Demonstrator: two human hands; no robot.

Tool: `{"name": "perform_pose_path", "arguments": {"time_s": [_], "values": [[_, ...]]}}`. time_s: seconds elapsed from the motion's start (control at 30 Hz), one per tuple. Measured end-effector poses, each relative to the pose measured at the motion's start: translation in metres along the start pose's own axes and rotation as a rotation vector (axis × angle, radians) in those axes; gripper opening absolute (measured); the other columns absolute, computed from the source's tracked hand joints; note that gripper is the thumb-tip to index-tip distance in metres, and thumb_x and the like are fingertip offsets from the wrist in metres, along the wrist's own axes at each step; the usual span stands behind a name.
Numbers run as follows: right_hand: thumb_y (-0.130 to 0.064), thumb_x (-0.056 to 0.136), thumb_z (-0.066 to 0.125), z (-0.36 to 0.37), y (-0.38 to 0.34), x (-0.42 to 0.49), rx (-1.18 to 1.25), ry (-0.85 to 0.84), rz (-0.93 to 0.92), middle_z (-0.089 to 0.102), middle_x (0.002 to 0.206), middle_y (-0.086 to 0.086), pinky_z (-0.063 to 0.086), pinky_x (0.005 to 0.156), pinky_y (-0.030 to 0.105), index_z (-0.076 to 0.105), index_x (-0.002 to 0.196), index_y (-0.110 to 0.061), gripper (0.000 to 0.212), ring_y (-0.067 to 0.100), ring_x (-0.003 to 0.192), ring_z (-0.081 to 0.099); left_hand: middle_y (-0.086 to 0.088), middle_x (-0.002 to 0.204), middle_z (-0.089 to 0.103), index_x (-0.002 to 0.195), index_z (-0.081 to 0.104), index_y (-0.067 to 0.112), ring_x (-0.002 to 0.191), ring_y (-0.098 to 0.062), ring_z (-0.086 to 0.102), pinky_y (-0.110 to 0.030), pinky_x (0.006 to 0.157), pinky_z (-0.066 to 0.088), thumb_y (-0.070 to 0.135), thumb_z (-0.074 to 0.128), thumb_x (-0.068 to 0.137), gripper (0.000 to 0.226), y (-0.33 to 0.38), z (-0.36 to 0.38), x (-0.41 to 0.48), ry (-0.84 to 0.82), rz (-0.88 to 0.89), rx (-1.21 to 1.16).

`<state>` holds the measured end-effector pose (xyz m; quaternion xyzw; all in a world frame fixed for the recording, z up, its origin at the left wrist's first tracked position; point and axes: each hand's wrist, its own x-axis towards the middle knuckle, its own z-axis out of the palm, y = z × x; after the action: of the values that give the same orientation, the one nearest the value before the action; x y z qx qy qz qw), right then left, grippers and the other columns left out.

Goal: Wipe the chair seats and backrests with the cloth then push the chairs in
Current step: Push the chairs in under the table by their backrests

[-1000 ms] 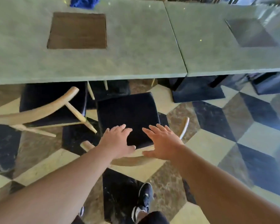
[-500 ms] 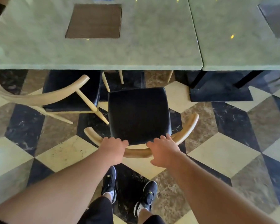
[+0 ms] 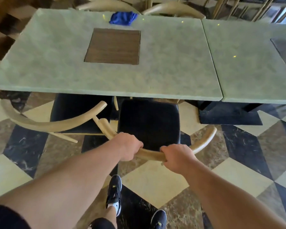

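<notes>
Both hands [image 3: 153, 152] grip the chair's curved backrest [image 3: 151, 154]; cloth [image 3: 122, 18] on table [image 3: 172, 63].

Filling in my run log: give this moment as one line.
phase: push chair in | left hand: gripping backrest | right hand: gripping backrest | seat: mostly outside table | cloth: on table

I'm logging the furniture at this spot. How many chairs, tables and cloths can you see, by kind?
Chairs on the near side: 2, one held by the left hand and right hand, one beside it
Chairs on the far side: 2, backrests only
Tables: 2
Blue cloth: 1
Total: 7
</notes>
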<state>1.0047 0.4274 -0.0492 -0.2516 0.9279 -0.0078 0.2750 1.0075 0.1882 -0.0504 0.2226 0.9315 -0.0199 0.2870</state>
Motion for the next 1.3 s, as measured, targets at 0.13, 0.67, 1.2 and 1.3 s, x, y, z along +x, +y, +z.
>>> {"name": "perform_pose_path", "arguments": {"time_s": [0.13,0.67,1.2,1.3], "values": [[-0.035,0.085,0.065,-0.034,-0.001,0.046,-0.01,0.054,0.031,0.059,0.077,-0.013,0.056,0.065,0.036,0.06,0.104,-0.037,0.019,0.014,0.071,0.061,0.009,0.077,0.057,0.095,0.056,0.036,0.072,-0.019,0.058,-0.039,0.063,0.037,0.02,0.068,0.089,0.021,-0.047,-0.042,0.027,0.009,0.021,0.049],[-0.051,0.086,0.059,-0.032,0.03,0.122,-0.188,-0.055,0.129,0.069,0.097,-0.011,0.059,0.077,0.035,0.065,0.113,-0.037,0.03,0.014,0.083,0.067,-0.006,0.129,0.064,0.136,0.058,0.019,0.119,-0.03,0.059,-0.051,0.103,0.047,0.05,0.077,0.09,0.059,-0.102,0.007,0.074,0.361,0.147,-0.066],[-0.036,0.097,0.059,-0.024,-0.166,0.223,0.215,0.034,0.123,0.057,0.071,-0.007,0.046,0.042,0.031,0.035,0.128,-0.029,0.039,0.015,0.051,0.059,0.01,0.078,0.059,0.104,0.045,0.033,0.062,-0.011,0.061,-0.033,0.057,0.053,0.051,0.07,0.095,0.032,-0.269,0.054,0.001,0.15,-0.448,-0.389],[-0.036,0.094,0.061,-0.036,-0.146,0.228,0.157,0.091,0.115,0.056,0.068,-0.008,0.045,0.041,0.032,0.035,0.119,-0.03,0.037,0.014,0.049,0.056,0.009,0.077,0.059,0.104,0.043,0.032,0.06,-0.013,0.061,-0.033,0.056,0.052,0.045,0.067,0.098,0.029,-0.265,0.059,0.001,0.148,-0.444,-0.37]]}}
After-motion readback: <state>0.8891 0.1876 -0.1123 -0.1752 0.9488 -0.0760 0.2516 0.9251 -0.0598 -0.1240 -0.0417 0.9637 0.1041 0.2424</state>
